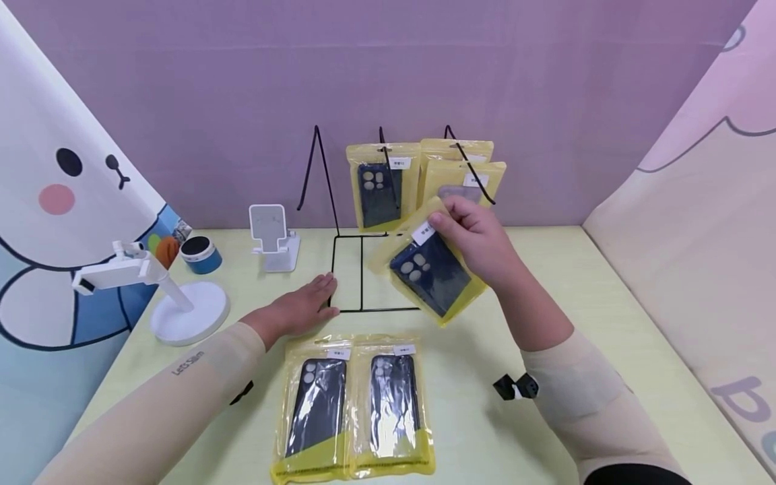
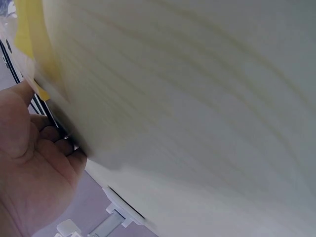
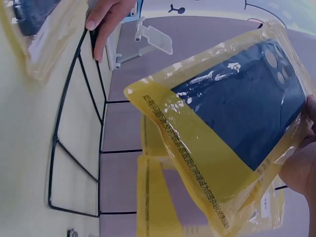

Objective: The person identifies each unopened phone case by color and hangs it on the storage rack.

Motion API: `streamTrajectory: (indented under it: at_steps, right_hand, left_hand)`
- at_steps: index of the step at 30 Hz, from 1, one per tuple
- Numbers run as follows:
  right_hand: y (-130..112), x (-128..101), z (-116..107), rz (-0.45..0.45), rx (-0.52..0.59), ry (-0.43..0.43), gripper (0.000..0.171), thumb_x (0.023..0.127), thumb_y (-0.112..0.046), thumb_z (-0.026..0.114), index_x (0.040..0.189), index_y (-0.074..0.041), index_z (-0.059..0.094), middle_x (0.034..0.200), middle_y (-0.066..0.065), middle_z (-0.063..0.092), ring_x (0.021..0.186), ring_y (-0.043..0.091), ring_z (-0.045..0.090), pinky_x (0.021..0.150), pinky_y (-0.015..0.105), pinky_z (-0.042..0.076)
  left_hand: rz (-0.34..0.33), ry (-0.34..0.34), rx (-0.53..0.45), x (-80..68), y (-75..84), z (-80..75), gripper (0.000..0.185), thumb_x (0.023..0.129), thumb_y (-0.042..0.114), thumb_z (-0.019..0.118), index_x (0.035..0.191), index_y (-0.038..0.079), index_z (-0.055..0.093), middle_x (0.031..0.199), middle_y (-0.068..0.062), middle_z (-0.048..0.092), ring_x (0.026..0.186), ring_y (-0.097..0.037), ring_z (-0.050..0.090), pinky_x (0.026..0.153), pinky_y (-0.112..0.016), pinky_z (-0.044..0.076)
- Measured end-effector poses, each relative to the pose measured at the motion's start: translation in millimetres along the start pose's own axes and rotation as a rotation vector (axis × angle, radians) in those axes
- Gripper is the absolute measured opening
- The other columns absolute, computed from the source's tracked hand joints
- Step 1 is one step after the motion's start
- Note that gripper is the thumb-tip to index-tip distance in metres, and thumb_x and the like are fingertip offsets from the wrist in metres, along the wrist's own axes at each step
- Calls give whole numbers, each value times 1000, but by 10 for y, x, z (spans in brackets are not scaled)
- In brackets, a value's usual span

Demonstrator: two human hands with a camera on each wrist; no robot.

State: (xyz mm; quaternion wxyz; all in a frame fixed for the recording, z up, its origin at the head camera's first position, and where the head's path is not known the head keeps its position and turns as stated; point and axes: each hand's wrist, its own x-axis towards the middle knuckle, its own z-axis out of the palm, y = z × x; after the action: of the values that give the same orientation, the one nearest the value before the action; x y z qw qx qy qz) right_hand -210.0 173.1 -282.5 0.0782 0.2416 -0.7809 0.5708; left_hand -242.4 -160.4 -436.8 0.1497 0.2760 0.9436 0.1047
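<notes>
My right hand (image 1: 479,242) pinches the packet (image 1: 430,269) by its top edge, above the desk (image 1: 606,323) in front of the rack (image 1: 364,269). It looks light, glossy and slippery, stiffened by the case inside. My left hand (image 1: 303,306) lies flat, fingers straight, seemingly steadying the rack's base; the wrist view is blurred.

Blurred across most of the left wrist view: the table (image 2: 197,98). Cut off by the bottom picture edge, at the table's near edge: two bagged phone cases (image 1: 354,411). Too small to read: labels.
</notes>
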Motion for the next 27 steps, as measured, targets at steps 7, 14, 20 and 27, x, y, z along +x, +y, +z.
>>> streamTrajectory:
  at_steps: [7,14,20,27]
  right_hand:
    - [-32,128,22,8,14,90,22,99,-30,59,95,-9,61,91,7,68,76,21,68,66,29,59]
    - [-2,229,42,34,2,109,27,98,-36,58,97,-10,62,93,9,68,78,22,69,67,31,60]
    - [69,346,65,71,2,132,32,96,-43,59,98,-11,63,93,8,68,80,23,69,68,32,58]
    - [151,478,99,76,9,192,32,95,-43,61,94,-11,62,85,7,64,76,21,66,65,31,54]
  left_hand:
    - [2,0,5,12,-5,9,71,105,41,41,156,-1,14,164,-19,6,151,-38,8,121,-53,18]
    - [-2,-2,4,10,-3,6,71,105,41,41,156,-1,15,164,-20,7,151,-38,8,121,-53,18]
    - [-8,-5,-2,1,-2,0,71,105,41,42,156,0,14,164,-19,6,151,-38,7,121,-53,18]
    - [3,1,-4,-4,9,-12,71,105,40,42,156,-2,14,164,-19,6,151,-38,8,121,-52,17]
